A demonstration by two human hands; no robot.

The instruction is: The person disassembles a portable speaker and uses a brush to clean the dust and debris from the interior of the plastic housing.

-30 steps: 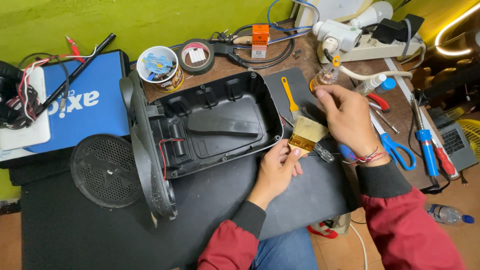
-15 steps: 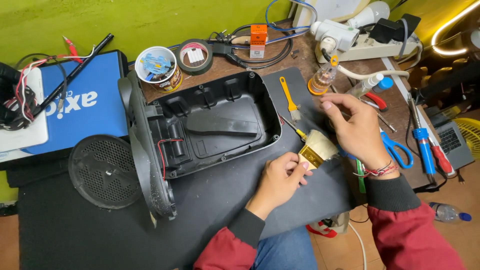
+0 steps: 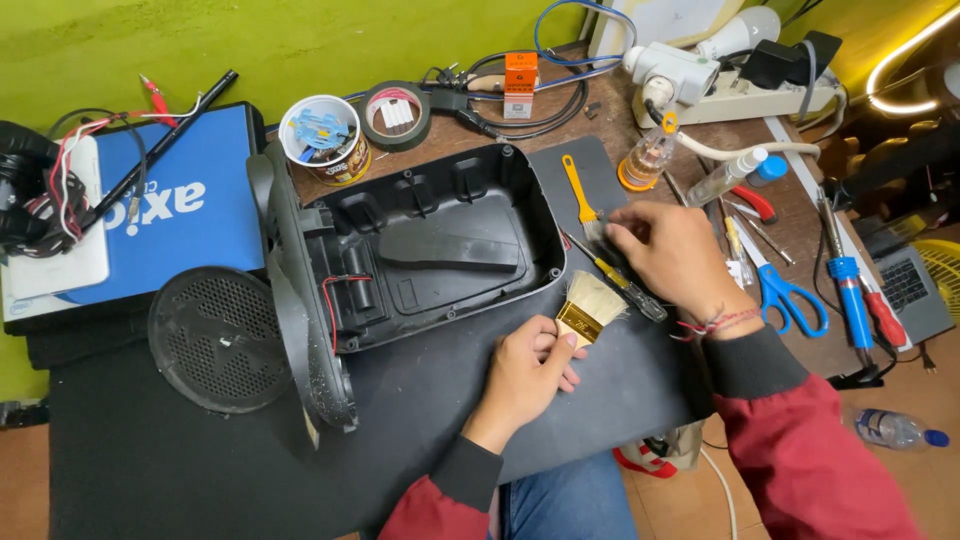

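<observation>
The left hand was curled around the handle of a flat paintbrush, its pale bristles pointing away from the person and resting just beyond the near right corner of the open black plastic housing. The right hand, fingers pinched together, touched the bristle end of a small yellow-handled brush lying to the right of the housing — whether it truly gripped that brush or only pressed on it, I cannot tell. A yellow-handled screwdriver lay between the two hands, partly under the right palm.

As for progress, the housing already lay opened on the black mat, its inner cavity bare, with a red wire visible at its left end and the round speaker grille set apart to the left of it. Judging by this, disassembly was done and brushing of the shell was under way; nothing showed reassembly begun — the housing remained open, with the grille lying separately.
</observation>
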